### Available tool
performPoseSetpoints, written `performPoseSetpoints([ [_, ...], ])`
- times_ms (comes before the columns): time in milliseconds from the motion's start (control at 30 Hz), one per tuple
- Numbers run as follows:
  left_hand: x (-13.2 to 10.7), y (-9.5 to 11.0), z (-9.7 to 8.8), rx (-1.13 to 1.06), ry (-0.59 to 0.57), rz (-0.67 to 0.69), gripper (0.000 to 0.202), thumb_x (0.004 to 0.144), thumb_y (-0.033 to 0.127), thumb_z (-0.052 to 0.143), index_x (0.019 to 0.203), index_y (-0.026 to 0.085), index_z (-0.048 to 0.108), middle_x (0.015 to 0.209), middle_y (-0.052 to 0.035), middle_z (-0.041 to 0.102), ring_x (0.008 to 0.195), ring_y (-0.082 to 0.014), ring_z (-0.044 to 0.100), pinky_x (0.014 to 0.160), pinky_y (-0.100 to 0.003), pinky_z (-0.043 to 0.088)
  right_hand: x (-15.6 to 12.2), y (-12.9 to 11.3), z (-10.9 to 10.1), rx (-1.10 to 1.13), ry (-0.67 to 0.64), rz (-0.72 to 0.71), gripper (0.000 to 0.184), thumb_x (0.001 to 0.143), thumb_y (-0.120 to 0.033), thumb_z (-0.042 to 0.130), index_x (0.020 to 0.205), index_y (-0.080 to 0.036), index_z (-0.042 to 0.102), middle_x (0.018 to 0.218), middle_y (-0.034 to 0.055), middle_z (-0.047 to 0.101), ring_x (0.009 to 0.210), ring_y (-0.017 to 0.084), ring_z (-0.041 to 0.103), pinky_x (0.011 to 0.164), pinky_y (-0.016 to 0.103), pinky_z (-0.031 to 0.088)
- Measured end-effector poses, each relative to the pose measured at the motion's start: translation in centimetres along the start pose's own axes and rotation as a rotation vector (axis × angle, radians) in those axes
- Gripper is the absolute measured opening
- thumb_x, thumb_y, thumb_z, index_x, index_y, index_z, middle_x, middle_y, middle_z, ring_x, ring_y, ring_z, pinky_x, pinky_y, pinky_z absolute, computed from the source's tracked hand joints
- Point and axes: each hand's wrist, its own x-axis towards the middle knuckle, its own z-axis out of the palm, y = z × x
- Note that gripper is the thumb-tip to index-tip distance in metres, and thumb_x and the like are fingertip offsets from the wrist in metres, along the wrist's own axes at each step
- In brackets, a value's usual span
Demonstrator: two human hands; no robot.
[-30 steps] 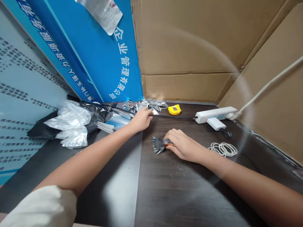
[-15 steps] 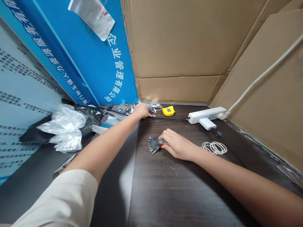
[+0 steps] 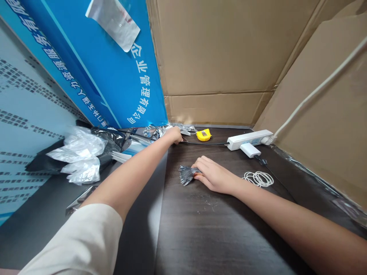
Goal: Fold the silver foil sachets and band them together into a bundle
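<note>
My right hand [image 3: 212, 175] is closed around a bundle of thin grey strands [image 3: 186, 175], whose loose ends fan out to the left just above the dark table. Farther back, my left hand [image 3: 173, 135] reaches to the black cable [image 3: 203, 143] and the crumpled silver packaging [image 3: 155, 131] along the back wall. Its fingers are curled downward, and whatever lies in them is hidden. A yellow tape measure [image 3: 203, 135] sits to the right of that hand, apart from it.
A white power strip [image 3: 243, 139] with a plugged-in adapter [image 3: 250, 150] lies at the back right, near a coiled white cord [image 3: 259, 178]. Clear plastic bags [image 3: 83, 152] are heaped on the left. Cardboard panels [image 3: 215, 49] and a blue printed board [image 3: 114, 76] enclose the table.
My left hand has shifted slightly to the right beside the silver packaging. The right hand keeps its hold on the bundle, almost still.
</note>
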Motion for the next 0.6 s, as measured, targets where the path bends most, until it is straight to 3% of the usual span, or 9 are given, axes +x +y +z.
performPoseSetpoints([
  [167,-0.8,0.0,0.0,0.006,0.014,0.005,0.03,0.069,0.021,0.079,0.098,0.017,0.078,0.087,-0.0099,0.078,0.087,-0.0234,0.072,0.073,-0.024,0.053,0.0,0.0,0.0,0.014,0.011,-0.004,0.009,0.098,-0.013,0.053,0.105,-0.016,0.057,0.097,0.011,0.063,0.09,0.025,0.055,0.078,0.041,0.051],
  [333,-0.4,0.2,-0.2,0.015,-0.003,0.028,0.025,0.077,0.039,0.078,0.088,0.017,0.078,0.079,-0.0096,0.077,0.088,-0.023,0.072,0.081,-0.025,0.054,0.0,0.0,0.0,0.005,0.004,0.005,0.008,0.098,-0.012,0.054,0.104,-0.016,0.057,0.097,0.0104,0.062,0.09,0.025,0.055,0.078,0.04,0.051],
  [500,1.0,1.0,-0.2,0.009,-0.048,0.015,0.026,0.064,0.029,0.088,0.084,0.017,0.078,0.077,-0.0103,0.077,0.09,-0.0271,0.073,0.084,-0.03,0.056,0.0,0.1,0.1,0.004,-0.013,0.014,0.008,0.097,-0.012,0.055,0.105,-0.015,0.058,0.098,0.0113,0.062,0.09,0.026,0.055,0.079,0.041,0.051],
  [600,0.8,1.4,-0.2,-0.071,-0.06,0.016,0.03,0.061,0.03,0.091,0.084,0.016,0.078,0.078,-0.01,0.077,0.087,-0.0271,0.073,0.081,-0.031,0.057,0.1,0.0,0.0,0.004,-0.015,0.015,0.008,0.097,-0.012,0.055,0.105,-0.014,0.058,0.097,0.0113,0.062,0.09,0.026,0.055,0.079,0.041,0.051],
])
